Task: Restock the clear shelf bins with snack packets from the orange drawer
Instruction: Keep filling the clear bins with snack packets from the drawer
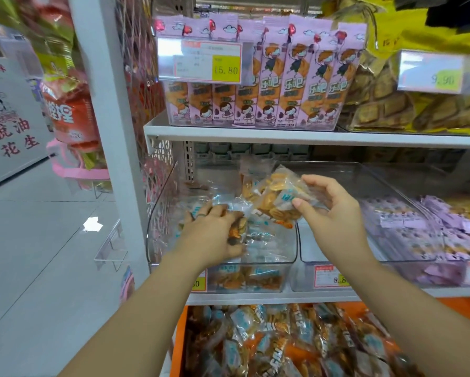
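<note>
A: Status?
B: Mid-restock. My left hand grips a packet down in the centre clear bin; my right hand pinches a second packet just above it. Bin part full. The orange drawer at bottom of frame looks loaded, so plenty left.

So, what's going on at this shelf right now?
A person is restocking. The left hand grips a clear packet of brown snacks inside the partly filled clear plastic shelf bin. The right hand pinches a clear packet of golden snacks over that bin. The orange drawer below holds many more packets.
</note>
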